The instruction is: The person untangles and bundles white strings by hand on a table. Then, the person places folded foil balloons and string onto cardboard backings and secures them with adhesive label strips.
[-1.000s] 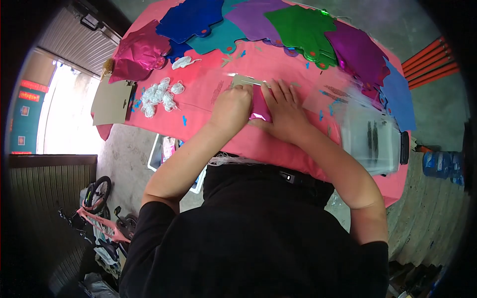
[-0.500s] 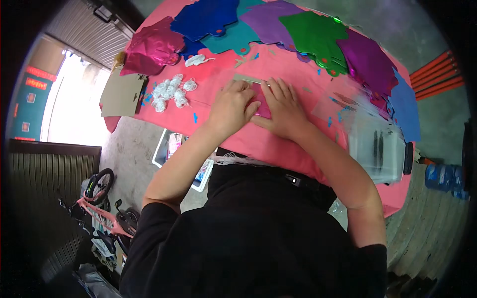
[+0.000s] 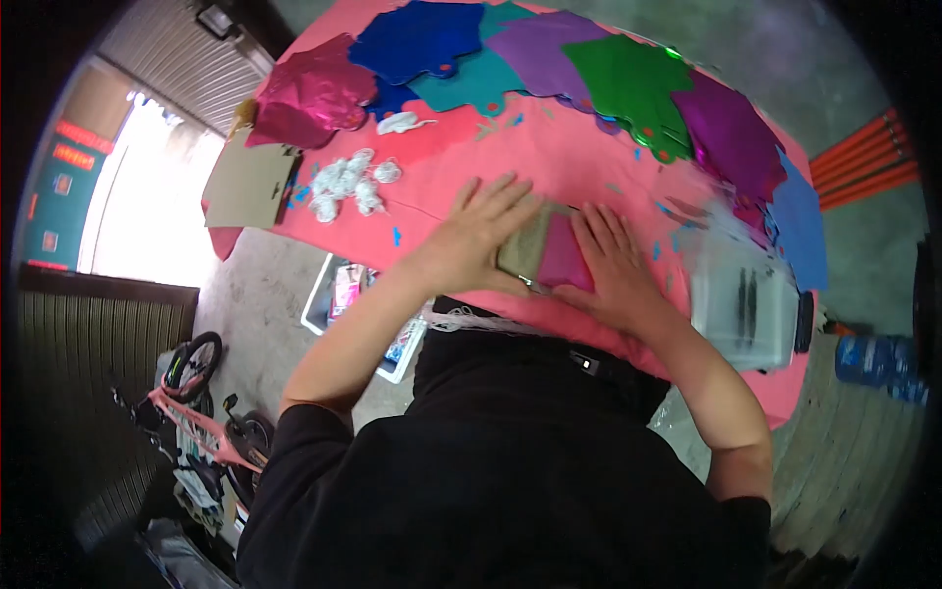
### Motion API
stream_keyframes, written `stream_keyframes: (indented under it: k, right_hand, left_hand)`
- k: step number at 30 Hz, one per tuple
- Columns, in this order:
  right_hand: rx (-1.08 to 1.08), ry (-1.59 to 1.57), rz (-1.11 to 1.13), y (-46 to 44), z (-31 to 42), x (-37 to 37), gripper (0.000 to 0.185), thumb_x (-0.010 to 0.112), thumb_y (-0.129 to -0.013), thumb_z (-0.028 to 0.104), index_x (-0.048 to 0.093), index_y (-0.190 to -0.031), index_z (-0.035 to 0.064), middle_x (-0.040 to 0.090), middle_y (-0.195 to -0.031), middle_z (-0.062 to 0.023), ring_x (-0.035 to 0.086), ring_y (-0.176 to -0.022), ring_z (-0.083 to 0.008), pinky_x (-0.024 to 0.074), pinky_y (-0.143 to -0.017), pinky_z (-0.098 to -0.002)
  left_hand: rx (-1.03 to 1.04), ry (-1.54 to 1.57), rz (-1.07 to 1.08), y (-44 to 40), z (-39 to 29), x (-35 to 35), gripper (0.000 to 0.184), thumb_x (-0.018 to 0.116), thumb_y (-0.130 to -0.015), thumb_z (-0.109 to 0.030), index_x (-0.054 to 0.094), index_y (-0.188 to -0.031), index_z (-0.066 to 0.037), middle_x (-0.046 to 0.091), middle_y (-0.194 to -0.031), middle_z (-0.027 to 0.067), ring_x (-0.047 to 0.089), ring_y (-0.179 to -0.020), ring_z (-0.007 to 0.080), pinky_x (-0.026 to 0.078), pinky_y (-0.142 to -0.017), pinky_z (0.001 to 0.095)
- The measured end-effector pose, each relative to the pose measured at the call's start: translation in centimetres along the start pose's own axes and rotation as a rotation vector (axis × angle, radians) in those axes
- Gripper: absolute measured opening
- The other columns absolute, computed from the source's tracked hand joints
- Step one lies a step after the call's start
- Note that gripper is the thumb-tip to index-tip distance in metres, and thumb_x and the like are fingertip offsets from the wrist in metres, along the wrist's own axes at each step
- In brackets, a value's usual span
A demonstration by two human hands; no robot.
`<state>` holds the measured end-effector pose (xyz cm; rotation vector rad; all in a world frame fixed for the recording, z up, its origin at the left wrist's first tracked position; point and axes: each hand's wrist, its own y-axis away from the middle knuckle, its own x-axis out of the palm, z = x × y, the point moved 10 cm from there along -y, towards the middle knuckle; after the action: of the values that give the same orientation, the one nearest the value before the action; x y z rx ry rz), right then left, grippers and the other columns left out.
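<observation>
A flat packet lies on the pink cloth near the table's front edge, with a tan card part on the left and a magenta part on the right. My left hand rests with fingers spread at the tan side, its thumb by the lower edge. At the magenta side my right hand lies flat, fingers stretched out and thumb along the bottom edge. Up to the left is a bunch of white string bundles, with a small blue piece below it.
Shiny blue, green and purple foil shapes line the far edge of the pink table. Tan cards lie at the left, a clear plastic box at the right. A white bin stands below the table's front edge.
The packet has come nearer the front edge and shows more of its tan and magenta parts. My left hand has opened from a curled grip to spread fingers; both hands have moved nearer my body.
</observation>
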<state>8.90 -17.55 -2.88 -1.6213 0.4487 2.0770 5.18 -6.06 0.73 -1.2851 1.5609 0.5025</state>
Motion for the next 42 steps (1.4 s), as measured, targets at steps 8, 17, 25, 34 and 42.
stream_keyframes:
  k: [8, 17, 25, 34, 42]
  right_hand:
    - [-0.035, 0.017, -0.039, -1.7, 1.0, 0.8, 0.094, 0.046, -0.079, 0.064, 0.017, -0.14, -0.0018, 0.016, -0.145, -0.022, 0.011, -0.136, -0.0345, 0.0057, -0.11, -0.0474]
    - [0.006, 0.059, -0.083, -3.0, 2.5, 1.7, 0.097, 0.04, -0.08, 0.067, 0.013, -0.139, -0.0048, 0.015, -0.145, -0.0239, 0.01, -0.137, -0.0351, 0.0049, -0.11, -0.0469]
    - [0.012, -0.389, -0.138, -1.4, -1.7, -1.5, 0.07, 0.057, -0.08, 0.047, 0.037, -0.132, 0.0048, 0.03, -0.14, -0.0186, 0.022, -0.133, -0.0337, 0.0145, -0.109, -0.0492]
    - [-0.145, -0.13, -0.173, 0.7, -0.1, -2.5, 0.042, 0.071, -0.07, 0.028, 0.061, -0.107, 0.0103, 0.05, -0.122, -0.0118, 0.043, -0.121, -0.027, 0.022, -0.106, -0.052]
    - [-0.182, 0.003, -0.185, 0.4, 0.9, -3.0, 0.041, 0.068, -0.072, 0.032, 0.061, -0.109, 0.014, 0.049, -0.119, -0.0111, 0.047, -0.116, -0.0277, 0.0223, -0.105, -0.0534]
  left_hand:
    - [0.005, 0.0, 0.123, -1.3, 0.4, 1.8, 0.108, 0.079, -0.054, -0.045, 0.024, -0.138, -0.004, 0.037, -0.134, 0.0196, 0.03, -0.129, 0.0349, 0.02, -0.108, 0.0491]
    - [-0.018, -0.007, 0.111, -1.3, 0.5, 2.1, 0.113, 0.078, -0.055, -0.047, 0.018, -0.14, -0.003, 0.037, -0.132, 0.0218, 0.031, -0.127, 0.0355, 0.019, -0.107, 0.0505]
    - [-0.027, 0.058, 0.094, -1.2, 0.3, 1.6, 0.116, 0.079, -0.054, -0.049, 0.016, -0.14, -0.003, 0.038, -0.131, 0.0225, 0.031, -0.128, 0.0358, 0.018, -0.107, 0.0515]
    - [-0.028, 0.069, 0.12, -1.3, 0.5, 1.8, 0.109, 0.079, -0.054, -0.046, 0.024, -0.138, -0.005, 0.038, -0.133, 0.0208, 0.031, -0.128, 0.0355, 0.017, -0.107, 0.0519]
    - [-0.018, 0.037, 0.105, -1.7, -0.2, 1.6, 0.097, 0.079, -0.055, -0.044, 0.035, -0.135, -0.009, 0.039, -0.133, 0.0154, 0.033, -0.127, 0.0329, 0.018, -0.106, 0.0538]
